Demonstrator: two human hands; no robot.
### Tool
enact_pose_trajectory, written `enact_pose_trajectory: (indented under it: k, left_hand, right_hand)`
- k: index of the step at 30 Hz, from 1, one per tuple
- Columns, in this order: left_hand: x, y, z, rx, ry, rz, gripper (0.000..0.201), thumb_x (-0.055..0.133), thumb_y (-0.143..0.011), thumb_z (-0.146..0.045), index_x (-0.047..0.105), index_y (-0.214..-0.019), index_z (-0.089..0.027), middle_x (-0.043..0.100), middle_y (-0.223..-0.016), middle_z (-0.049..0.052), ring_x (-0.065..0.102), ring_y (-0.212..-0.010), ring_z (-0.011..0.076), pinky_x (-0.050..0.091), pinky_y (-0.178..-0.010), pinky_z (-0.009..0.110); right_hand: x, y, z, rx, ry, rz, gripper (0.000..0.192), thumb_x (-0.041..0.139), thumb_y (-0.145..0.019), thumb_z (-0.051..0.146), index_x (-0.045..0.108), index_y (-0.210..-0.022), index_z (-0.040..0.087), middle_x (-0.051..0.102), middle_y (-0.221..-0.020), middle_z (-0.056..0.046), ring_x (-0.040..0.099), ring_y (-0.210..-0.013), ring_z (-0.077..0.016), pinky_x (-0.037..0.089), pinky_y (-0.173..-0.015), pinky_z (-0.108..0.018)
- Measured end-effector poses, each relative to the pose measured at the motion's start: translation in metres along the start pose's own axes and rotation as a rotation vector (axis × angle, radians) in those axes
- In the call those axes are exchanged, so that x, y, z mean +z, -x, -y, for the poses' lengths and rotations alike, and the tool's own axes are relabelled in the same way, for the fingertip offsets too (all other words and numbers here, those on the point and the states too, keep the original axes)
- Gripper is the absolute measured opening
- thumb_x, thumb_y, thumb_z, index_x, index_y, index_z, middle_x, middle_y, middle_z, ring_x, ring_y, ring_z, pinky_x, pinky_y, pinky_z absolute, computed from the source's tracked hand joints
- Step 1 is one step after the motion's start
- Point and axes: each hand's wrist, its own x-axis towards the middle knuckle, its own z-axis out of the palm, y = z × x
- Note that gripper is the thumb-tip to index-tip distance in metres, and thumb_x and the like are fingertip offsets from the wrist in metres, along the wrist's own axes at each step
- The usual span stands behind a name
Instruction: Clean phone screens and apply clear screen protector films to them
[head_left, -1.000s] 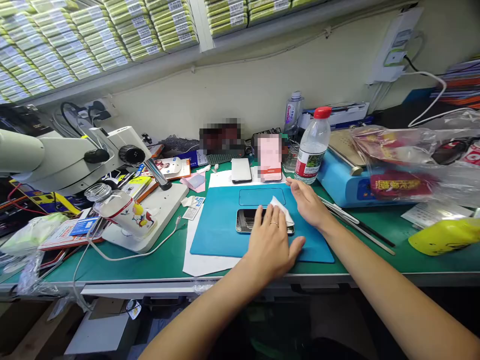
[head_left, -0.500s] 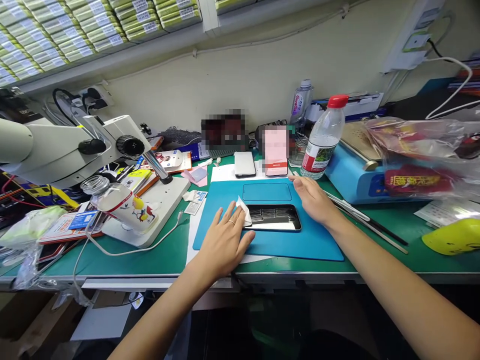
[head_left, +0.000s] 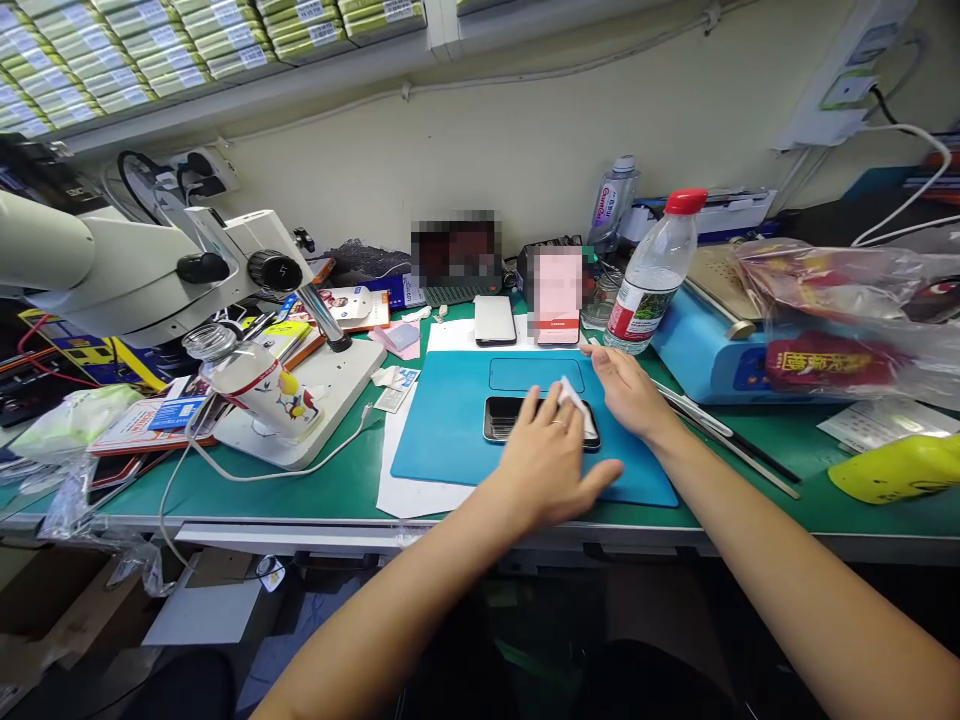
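The left hand (head_left: 551,465) is stretched forward from a long bare forearm, fingers spread flat, and a white wipe (head_left: 571,395) is pressed by them onto the dark phone (head_left: 510,420) lying on the blue mat (head_left: 450,440). The right hand (head_left: 630,395) is laid open, palm down, at the phone's right end.

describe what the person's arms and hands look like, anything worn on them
Both forearms are bare as far as the picture shows, with no sleeves, gloves or watch in view. The left hand wears a thin plain ring on one finger. The right hand shows no ring or other item. No markings are visible on either arm.
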Motion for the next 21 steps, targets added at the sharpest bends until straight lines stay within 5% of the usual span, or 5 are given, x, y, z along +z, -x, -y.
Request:
enact_pose_trajectory:
  k: [5,10,21]
  left_hand:
    - [0.012,-0.011,-0.026,-0.029,-0.051,-0.023,0.079,0.027,-0.103,-0.059,0.043,-0.147,0.005,0.046,-0.153,0.022,0.027,-0.151,0.0343,0.015,-0.125,0.051]
    - [0.008,0.019,-0.025,-0.025,-0.039,-0.045,0.070,0.024,-0.106,-0.053,0.043,-0.148,0.000,0.044,-0.155,0.018,0.024,-0.152,0.0328,0.018,-0.125,0.051]
    - [-0.009,0.085,0.036,-0.169,-0.066,0.006,0.059,0.025,-0.108,-0.046,0.045,-0.149,-0.009,0.044,-0.157,0.010,0.024,-0.153,0.0286,0.023,-0.125,0.050]
  right_hand:
    - [-0.002,0.000,-0.001,0.007,-0.006,-0.030,0.083,0.019,-0.090,0.081,0.071,-0.117,0.023,0.070,-0.127,-0.017,0.058,-0.126,-0.0367,0.036,-0.111,-0.059]
    - [-0.004,0.002,0.000,0.032,-0.002,-0.036,0.082,0.020,-0.091,0.080,0.070,-0.119,0.022,0.069,-0.129,-0.016,0.057,-0.128,-0.0363,0.037,-0.111,-0.058]
    - [-0.003,0.003,0.003,0.065,0.013,-0.003,0.080,0.019,-0.092,0.078,0.069,-0.124,0.024,0.067,-0.133,-0.014,0.053,-0.131,-0.0362,0.035,-0.112,-0.057]
